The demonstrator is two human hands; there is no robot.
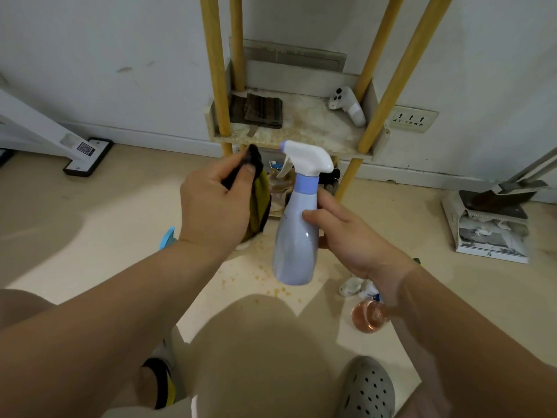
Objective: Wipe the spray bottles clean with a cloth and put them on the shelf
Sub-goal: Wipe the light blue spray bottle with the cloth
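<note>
Lilac spray bottle (297, 236): 1. Cloth (259, 203) (265, 111): 2. Controller (346, 105): 1. Hand (217, 203) (352, 236): 2.

Spray bottle (297, 236) right of cloth (259, 200), before shelf (301, 128); controller (346, 105) on shelf.

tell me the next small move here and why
Probably bring the cloth across onto the bottle and begin wiping its body. The left hand pinches the cloth beside the bottle, not touching it, while the right hand holds the bottle roughly upright in front of the shelf.
</note>
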